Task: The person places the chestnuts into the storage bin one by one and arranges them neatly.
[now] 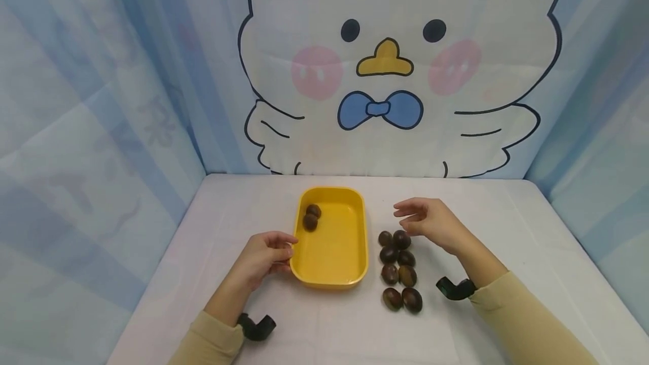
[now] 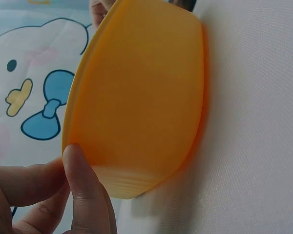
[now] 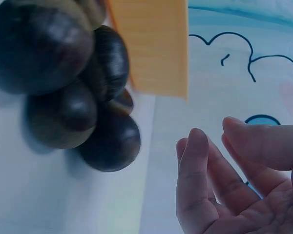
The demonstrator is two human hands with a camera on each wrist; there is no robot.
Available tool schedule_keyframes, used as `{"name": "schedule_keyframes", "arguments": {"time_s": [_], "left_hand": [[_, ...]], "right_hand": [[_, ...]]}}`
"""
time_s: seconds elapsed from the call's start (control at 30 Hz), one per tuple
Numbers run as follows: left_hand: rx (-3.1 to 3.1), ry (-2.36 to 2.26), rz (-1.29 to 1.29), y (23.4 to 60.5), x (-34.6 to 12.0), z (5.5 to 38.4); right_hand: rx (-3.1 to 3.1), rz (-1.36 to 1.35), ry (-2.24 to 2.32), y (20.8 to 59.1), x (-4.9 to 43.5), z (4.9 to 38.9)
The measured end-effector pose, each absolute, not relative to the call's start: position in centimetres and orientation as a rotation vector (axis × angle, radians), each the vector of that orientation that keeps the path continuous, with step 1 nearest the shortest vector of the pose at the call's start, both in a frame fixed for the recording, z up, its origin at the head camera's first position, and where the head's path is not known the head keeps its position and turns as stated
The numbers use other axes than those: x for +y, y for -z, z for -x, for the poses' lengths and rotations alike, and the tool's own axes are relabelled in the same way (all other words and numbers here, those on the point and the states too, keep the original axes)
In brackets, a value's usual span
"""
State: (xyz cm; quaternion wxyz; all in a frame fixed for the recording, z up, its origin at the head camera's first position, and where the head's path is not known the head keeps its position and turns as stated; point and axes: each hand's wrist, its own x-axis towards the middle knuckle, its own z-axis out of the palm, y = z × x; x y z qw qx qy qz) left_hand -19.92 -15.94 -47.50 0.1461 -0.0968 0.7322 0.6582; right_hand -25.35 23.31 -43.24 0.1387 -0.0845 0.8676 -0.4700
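The left hand [image 1: 263, 255] is pinching the left rim of the yellow tray [image 1: 329, 258]; the right hand [image 1: 428, 221] is hovering, fingers parted, holding nothing, near eight dark fruits [image 1: 389, 254] lying right of the tray; two more fruits [image 1: 310, 222] are resting inside; all are looking smooth, firm, probably light, prone to rolling; their widest part is offering the surest hold.

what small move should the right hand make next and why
Probably lower the right hand to pinch the nearest dark oval: its fingers are empty just above that one, eight ovals lie outside the yellow tray, two sit inside, and the left hand holds the tray's rim.
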Motion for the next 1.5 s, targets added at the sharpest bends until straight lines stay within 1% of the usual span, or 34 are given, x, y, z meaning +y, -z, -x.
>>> {"name": "schedule_keyframes", "arguments": {"time_s": [0.53, 1.13, 1.5], "left_hand": [[2.099, -1.916, 0.272, 47.6, -15.8, 19.9], [2.14, -1.883, 0.283, 47.2, -15.5, 19.8], [2.166, -1.862, 0.296, 47.0, -15.4, 19.6]], "right_hand": [[2.549, 0.205, 1.275, 45.9, 25.2, 24.6], [2.521, 0.178, 1.246, 48.2, 25.2, 24.7], [2.559, 0.156, 1.179, 48.7, 24.8, 25.0]]}}
